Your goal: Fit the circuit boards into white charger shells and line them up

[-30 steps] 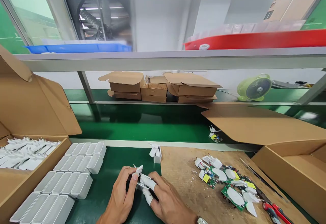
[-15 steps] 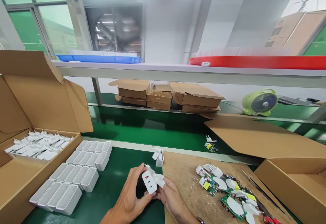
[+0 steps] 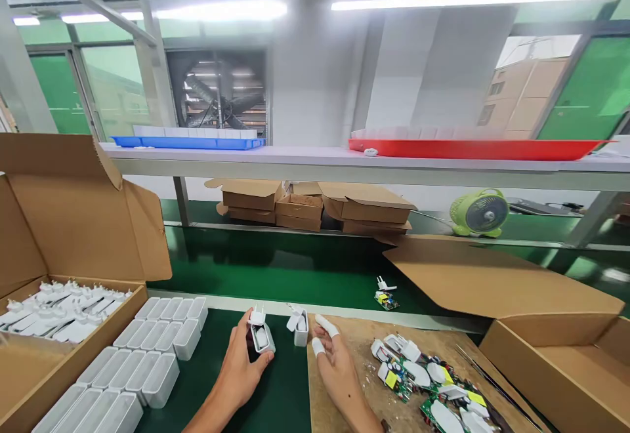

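Observation:
My left hand (image 3: pixel 240 361) grips a white plug-in charger (image 3: pixel 262 336) between thumb and fingers, above the green mat (image 3: pixel 279 393). Two prongs stick up from its top end, and its hollow side faces me with a part inside. My right hand (image 3: pixel 338 366) holds nothing; its fingers are apart, and white finger cots cover some fingertips. Just left of those fingertips stands a small white case (image 3: pixel 301 331) with loose white pieces at its top. Farther left, white empty cases (image 3: pixel 161 377) stand in rows.
An open carton (image 3: pixel 98 367) with white plug parts is at the left. Circuit boards with white pieces (image 3: pixel 418 374) are heaped on the brown board (image 3: pixel 344 328), beside tweezers (image 3: pixel 492 380). Another open carton (image 3: pixel 556 354) stands right. A lone circuit board (image 3: pixel 386 298) lies farther back.
My right hand has let go of the charger and moved right, fingers apart. The left hand has turned the charger from its socket face to its hollow side. The view has tilted up.

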The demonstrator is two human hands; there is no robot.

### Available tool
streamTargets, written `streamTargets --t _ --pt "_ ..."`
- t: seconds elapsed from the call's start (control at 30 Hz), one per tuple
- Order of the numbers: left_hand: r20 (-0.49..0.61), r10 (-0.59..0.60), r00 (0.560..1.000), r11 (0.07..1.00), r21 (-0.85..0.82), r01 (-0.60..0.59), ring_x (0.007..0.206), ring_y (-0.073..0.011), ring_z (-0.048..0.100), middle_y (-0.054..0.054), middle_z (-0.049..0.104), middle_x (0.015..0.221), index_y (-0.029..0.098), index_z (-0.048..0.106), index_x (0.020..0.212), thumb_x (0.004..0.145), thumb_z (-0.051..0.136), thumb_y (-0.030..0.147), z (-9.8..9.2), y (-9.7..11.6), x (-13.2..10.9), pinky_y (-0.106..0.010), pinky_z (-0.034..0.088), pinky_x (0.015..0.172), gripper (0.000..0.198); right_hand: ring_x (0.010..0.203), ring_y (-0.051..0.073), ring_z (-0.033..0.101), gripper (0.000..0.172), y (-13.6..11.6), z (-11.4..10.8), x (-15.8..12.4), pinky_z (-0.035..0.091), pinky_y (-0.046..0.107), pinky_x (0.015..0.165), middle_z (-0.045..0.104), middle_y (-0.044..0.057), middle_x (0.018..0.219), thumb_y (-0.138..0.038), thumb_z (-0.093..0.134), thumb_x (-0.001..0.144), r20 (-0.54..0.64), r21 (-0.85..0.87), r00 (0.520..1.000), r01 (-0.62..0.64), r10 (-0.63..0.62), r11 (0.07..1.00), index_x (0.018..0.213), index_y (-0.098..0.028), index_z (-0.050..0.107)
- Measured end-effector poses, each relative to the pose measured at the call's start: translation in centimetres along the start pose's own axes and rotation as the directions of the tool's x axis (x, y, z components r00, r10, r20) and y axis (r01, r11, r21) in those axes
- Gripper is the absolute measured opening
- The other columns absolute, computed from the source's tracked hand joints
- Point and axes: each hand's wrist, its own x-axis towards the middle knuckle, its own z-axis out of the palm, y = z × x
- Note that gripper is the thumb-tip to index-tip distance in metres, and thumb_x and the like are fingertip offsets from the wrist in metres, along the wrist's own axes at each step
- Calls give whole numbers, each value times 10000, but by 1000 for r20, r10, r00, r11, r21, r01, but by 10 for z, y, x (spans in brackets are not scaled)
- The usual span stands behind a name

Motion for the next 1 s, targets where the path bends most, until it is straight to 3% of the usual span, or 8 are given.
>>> streamTargets --t 0.1,0.27,0.43,0.53,0.67,0.73,1.0 --pt "60 0 998 1000 4 -1 1195 -374 702 -196 686 1299 118 442 1579 759 718 265 12 1 24 -519 525 1114 877 1150 318 747 649 14 2 6 583 560 1069 753 150 1280 -369 645 841 62 19 998 -14 13 1000 1469 -214 593" --pt "173 -14 985 1000 30 9 1299 -350 654 -172 654 1383 163 437 1598 644 720 156 36 1 49 -441 490 1166 995 1330 350 668 723 22 6 0 522 542 1153 677 195 1463 -322 644 819 136 23 990 -37 33 999 1522 -174 562" --pt "165 -26 986 999 39 20 1399 -344 577 -172 614 1431 146 417 1600 621 693 116 46 2 69 -426 400 1247 1018 1354 333 651 737 26 5 0 509 488 1171 675 173 1476 -296 615 804 156 17 986 -56 52 998 1529 -167 568" --pt "146 -10 989 1000 14 8 1361 -335 592 -171 636 1404 131 398 1606 684 720 182 49 5 78 -442 398 1240 978 1347 330 651 729 28 7 -1 507 486 1170 690 156 1458 -278 604 798 144 5 988 -56 55 998 1521 -181 580" --pt "119 -29 993 998 -47 35 1308 -351 637 -194 664 1362 113 371 1602 876 660 480 51 4 80 -496 455 1171 863 1347 326 648 757 30 10 -3 498 486 1172 690 152 1464 -262 582 796 134 -23 990 -51 53 998 1548 -184 561" --pt "126 -37 991 995 -87 48 1309 -349 658 -194 681 1357 122 349 1602 902 617 551 51 2 77 -487 477 1149 863 1363 317 636 764 32 12 -4 486 473 1183 675 136 1495 -256 577 794 144 -46 988 -44 50 998 1555 -193 561" --pt "239 -2 971 996 -91 24 1393 -336 622 -201 615 1533 174 287 1641 724 763 263 40 -2 56 -440 448 1200 1037 1361 287 636 796 28 9 -7 454 436 1219 593 105 1605 -229 574 826 207 -150 974 -57 87 987 1620 -221 508"
